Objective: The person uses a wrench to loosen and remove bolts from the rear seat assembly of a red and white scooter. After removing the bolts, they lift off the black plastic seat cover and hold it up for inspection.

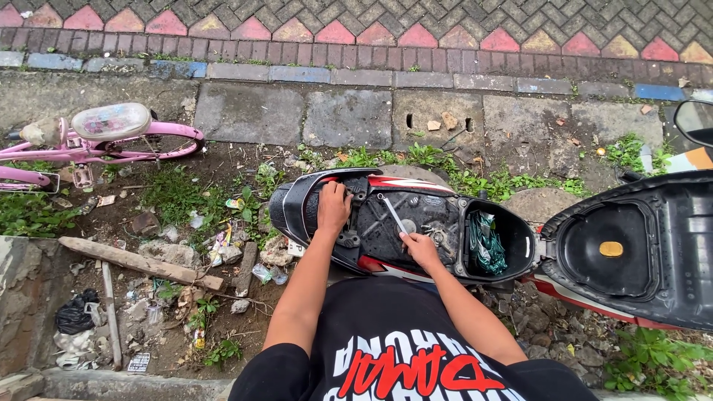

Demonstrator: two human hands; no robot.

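I look down at a scooter (297, 212) with its seat (631, 245) flipped up to the right, baring the under-seat compartment (512, 230). My left hand (333, 208) grips the black rear frame at the tail end. My right hand (420, 249) holds a long slim tool (394, 214), a screwdriver or wrench, its tip pointing into the dirty black tray over the engine. A green bundle (485, 241) lies inside the storage bucket.
A pink child's bicycle (104, 137) stands at the left. Broken wood (137, 261), litter, rubble and weeds cover the dirt on the left. Concrete drain slabs (349, 119) and patterned brick paving (371, 37) run beyond. A mirror (694, 122) shows at the right edge.
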